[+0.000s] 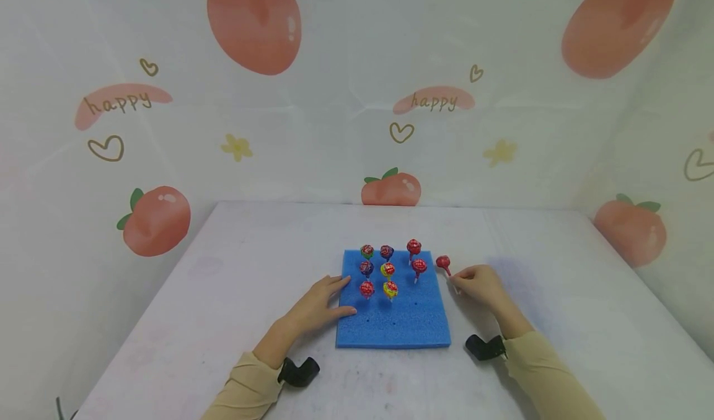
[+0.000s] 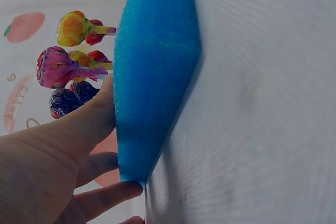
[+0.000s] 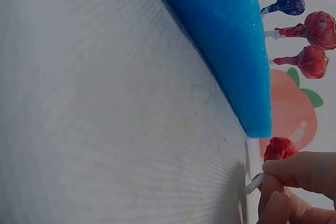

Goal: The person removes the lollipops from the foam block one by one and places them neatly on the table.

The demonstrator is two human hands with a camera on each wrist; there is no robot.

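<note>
A blue foam board lies on the table with several wrapped lollipops standing in it on their sticks. Two left columns hold red, dark blue, green and yellow ones, such as the yellow-and-red lollipop; two red lollipops, one of them this red one, stand at the right. My left hand rests against the board's left edge, thumb and fingers extended over it. Off the board's right side, my right hand pinches a red lollipop by its white stick, wrapped head pointing away from me.
Small dark holes show in the front part of the board. The white table runs back to a printed cloth backdrop. Black wrist cameras sit below both hands, close to the tabletop.
</note>
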